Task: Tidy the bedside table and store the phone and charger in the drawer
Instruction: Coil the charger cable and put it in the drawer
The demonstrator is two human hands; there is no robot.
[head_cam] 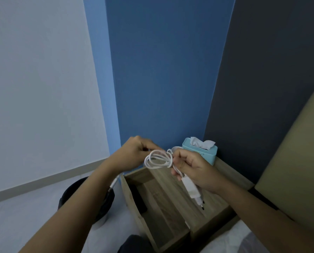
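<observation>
Pinches the 9 o'clock end of the coiled cable (158, 159) with the left hand (134, 152), fingers curled. Grips the 3 o'clock end with the right hand (192, 168), closed round the lead, leaving the plug (192, 191) hanging toward 5 o'clock, prongs down. Holds the coil with its long axis 9 to 3. Probably needs only a drop toward 6 o'clock into the open drawer (163, 196) below, nearer the right hand. Leaves the tissue box (202, 152) at 1 o'clock on the desk (225, 168).

both hands (134, 152) hold coiled charger cable (159, 159).
</observation>
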